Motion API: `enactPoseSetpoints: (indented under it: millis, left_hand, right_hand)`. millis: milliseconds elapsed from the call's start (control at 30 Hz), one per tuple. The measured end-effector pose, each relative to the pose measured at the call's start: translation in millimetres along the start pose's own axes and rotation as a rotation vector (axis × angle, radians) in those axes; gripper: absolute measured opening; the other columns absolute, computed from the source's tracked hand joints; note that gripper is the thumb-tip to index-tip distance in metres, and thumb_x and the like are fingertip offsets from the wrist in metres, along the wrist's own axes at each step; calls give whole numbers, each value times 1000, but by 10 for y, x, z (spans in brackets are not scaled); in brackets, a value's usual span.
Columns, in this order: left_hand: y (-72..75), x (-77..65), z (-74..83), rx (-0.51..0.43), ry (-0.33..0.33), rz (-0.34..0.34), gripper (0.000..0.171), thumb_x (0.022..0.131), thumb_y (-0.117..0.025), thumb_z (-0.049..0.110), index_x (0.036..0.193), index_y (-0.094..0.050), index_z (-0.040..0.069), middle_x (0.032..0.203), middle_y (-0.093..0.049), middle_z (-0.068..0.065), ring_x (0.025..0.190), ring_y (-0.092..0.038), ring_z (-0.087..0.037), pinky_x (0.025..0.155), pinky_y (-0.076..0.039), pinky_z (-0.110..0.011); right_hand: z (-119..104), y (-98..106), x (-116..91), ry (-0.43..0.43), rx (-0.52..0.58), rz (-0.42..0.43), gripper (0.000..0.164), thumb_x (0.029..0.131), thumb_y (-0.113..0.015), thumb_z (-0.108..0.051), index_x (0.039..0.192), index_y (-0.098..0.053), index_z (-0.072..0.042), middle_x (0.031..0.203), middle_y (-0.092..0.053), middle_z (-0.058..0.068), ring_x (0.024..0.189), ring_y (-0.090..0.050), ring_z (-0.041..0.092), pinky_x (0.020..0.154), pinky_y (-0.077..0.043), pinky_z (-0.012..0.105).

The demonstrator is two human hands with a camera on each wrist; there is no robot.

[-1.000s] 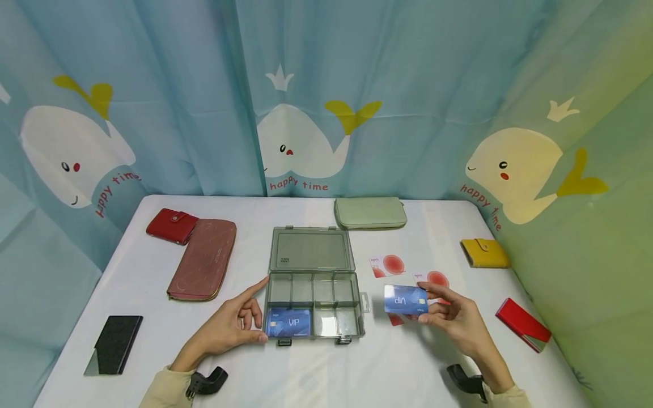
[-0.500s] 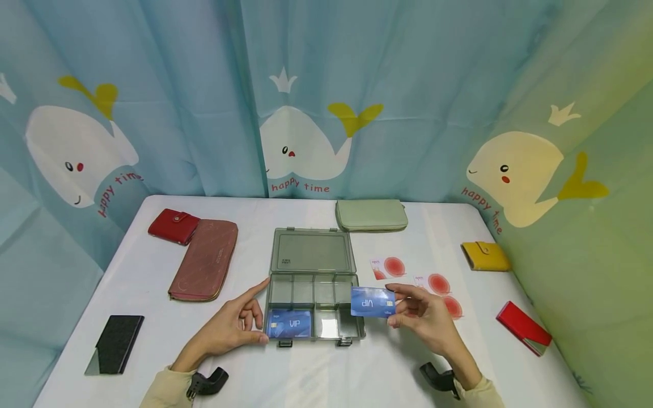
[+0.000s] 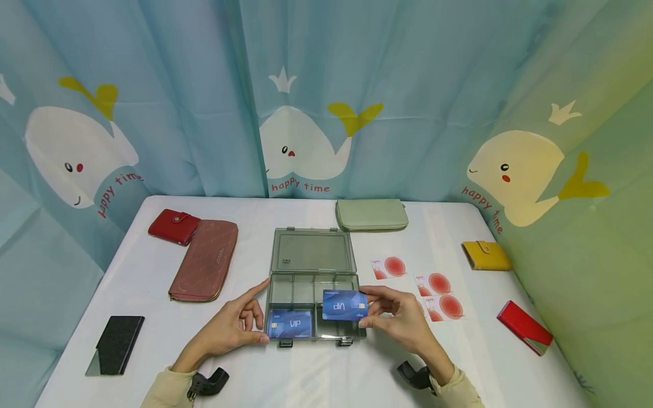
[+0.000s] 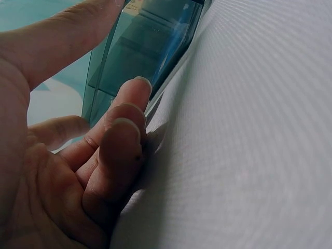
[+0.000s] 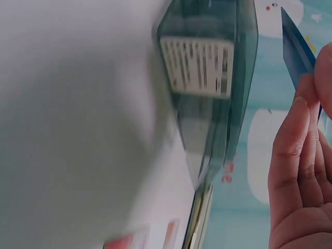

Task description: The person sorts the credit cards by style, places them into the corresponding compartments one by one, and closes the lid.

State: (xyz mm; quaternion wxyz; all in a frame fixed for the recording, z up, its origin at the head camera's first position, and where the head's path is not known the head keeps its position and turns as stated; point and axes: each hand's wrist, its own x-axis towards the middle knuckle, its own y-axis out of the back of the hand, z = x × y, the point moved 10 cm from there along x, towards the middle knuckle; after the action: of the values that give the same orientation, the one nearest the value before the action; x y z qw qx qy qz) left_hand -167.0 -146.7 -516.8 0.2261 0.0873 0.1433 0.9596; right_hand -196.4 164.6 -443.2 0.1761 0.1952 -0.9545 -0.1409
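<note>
My right hand [image 3: 400, 314] pinches a blue VIP card [image 3: 336, 306] by its right end, between thumb and fingers. In the head view this card overlaps the right front part of an open, clear grey compartment box [image 3: 280, 290]. Seen from the right wrist, the card [image 5: 296, 45] stands out past the fingertips, apart from the box wall [image 5: 202, 109]. Another blue VIP card [image 3: 290, 324] lies in the front left compartment. My left hand [image 3: 232, 323] rests at the box's left side, forefinger and thumb spread along it, the other fingers bent and holding nothing.
Several red-and-white cards [image 3: 389, 267] lie right of the box. A green wallet [image 3: 371, 215] is behind it. To the left are a brown wallet [image 3: 204, 260], a red wallet [image 3: 173, 226] and a black card holder [image 3: 119, 343]; rightward, a yellow wallet [image 3: 486, 255] and a red card holder [image 3: 525, 328].
My right hand has carried the blue card leftward from above the red-and-white cards to over the box's right part. The left hand has stayed in place at the box.
</note>
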Motion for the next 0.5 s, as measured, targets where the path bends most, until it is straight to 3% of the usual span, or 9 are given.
enactPoseSetpoints:
  millis: [233, 500]
  left_hand:
    - [10, 5, -10, 2, 19, 3, 111, 82, -94, 20, 169, -26, 10, 89, -65, -7, 60, -49, 1, 54, -43, -21]
    - [13, 2, -15, 6, 29, 8, 112, 80, -95, 19, 169, -26, 12, 90, -65, -6, 60, -50, 2, 54, -44, -21]
  right_hand:
    - [-53, -235, 87, 45, -9, -60, 57, 74, -93, 4, 127, -71, 6, 93, -73, 14, 76, -68, 5, 74, -60, 23]
    - [-115, -494, 132, 87, -63, -126, 58, 76, -93, -4, 128, -70, 5, 92, -74, 10, 75, -65, 3, 70, -60, 26]
